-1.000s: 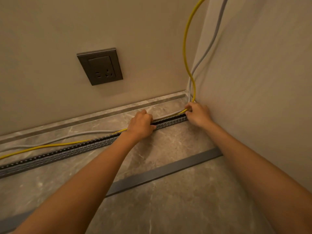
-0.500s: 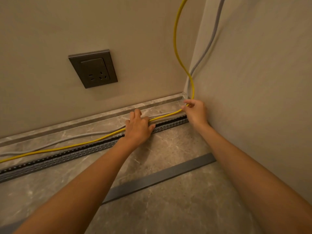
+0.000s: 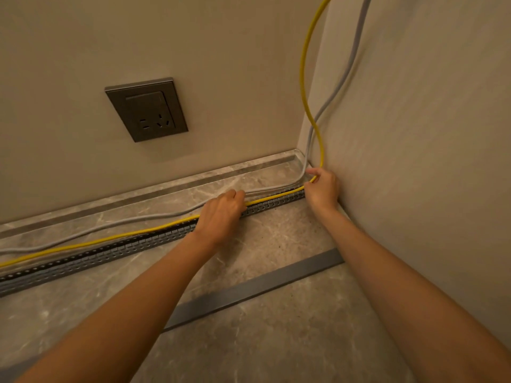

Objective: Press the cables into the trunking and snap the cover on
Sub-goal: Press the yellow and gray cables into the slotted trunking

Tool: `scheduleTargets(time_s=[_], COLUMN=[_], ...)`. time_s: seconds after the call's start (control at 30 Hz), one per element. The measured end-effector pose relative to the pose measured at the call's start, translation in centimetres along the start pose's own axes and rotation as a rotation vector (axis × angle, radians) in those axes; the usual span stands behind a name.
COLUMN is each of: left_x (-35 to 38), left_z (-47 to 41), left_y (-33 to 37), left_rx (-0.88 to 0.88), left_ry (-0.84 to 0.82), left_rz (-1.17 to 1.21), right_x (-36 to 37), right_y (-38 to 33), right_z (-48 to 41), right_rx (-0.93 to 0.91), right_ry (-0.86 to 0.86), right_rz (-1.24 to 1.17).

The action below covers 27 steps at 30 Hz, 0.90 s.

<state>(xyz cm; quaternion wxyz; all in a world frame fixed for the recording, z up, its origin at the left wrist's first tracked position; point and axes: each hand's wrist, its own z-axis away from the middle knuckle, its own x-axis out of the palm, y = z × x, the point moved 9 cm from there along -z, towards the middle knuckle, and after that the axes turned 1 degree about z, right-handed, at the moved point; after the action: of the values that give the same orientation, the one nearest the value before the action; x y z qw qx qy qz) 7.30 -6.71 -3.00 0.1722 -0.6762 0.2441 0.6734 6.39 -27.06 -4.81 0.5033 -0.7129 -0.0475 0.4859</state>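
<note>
A grey slotted trunking (image 3: 110, 251) runs along the marble floor towards the corner. A yellow cable (image 3: 110, 239) lies along its far edge and climbs the corner. Behind it lies a grey cable (image 3: 124, 223), which also rises up the corner. My left hand (image 3: 221, 212) rests over the trunking with its fingers curled round the yellow cable. At the trunking's corner end my right hand (image 3: 322, 186) pinches the yellow cable where it bends upward. The flat grey cover strip (image 3: 249, 291) lies loose on the floor nearer to me.
A dark wall socket (image 3: 146, 109) is set in the back wall above the marble skirting ledge (image 3: 166, 186). The right wall (image 3: 428, 161) stands close beside my right arm. Marble floor (image 3: 276, 341) spreads in front of the cover strip.
The yellow cable has come to lie closer along the trunking's far edge. My left hand's fingers have curled over it, and my right hand has kept pinching it at the corner.
</note>
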Motion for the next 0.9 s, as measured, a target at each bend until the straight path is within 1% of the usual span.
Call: scheduleTargets(time_s=[0.13, 0.27, 0.37, 0.5, 0.63, 0.7, 0.77, 0.83, 0.9], left_x=[0.2, 0.1, -0.5, -0.8, -0.9, -1.1, -1.2, -1.2, -1.4], left_z=[0.8, 1.7, 2.2, 1.9, 1.6, 1.2, 1.0, 0.7, 0.2], left_y=[-0.5, -2.5, -4.1, -4.2, -4.5, -4.8, -4.8, -4.7, -4.8], left_rx=[0.007, -0.086, -0.169, -0.201, -0.292, -0.316, -0.323, -0.332, -0.344], left_ry=[-0.047, -0.116, -0.130, -0.143, -0.164, -0.138, -0.145, -0.169, -0.172], left_rz=[-0.039, -0.091, -0.116, -0.140, -0.094, -0.075, -0.089, -0.085, -0.029], right_x=[0.3, 2.1, 3.6, 4.0, 3.0, 2.6, 2.2, 2.2, 2.3], right_y=[0.0, 0.1, -0.2, -0.1, 0.9, 0.6, 0.1, -0.3, -0.7], right_z=[0.6, 1.5, 2.0, 1.8, 1.4, 1.5, 1.5, 1.2, 0.8], right_rx=[0.026, 0.110, 0.183, 0.230, 0.256, 0.218, 0.173, 0.138, 0.106], right_ry=[-0.010, -0.064, -0.120, -0.132, -0.073, -0.064, -0.059, -0.087, -0.141], right_rz=[-0.023, -0.139, -0.234, -0.279, -0.089, -0.003, 0.085, 0.169, 0.234])
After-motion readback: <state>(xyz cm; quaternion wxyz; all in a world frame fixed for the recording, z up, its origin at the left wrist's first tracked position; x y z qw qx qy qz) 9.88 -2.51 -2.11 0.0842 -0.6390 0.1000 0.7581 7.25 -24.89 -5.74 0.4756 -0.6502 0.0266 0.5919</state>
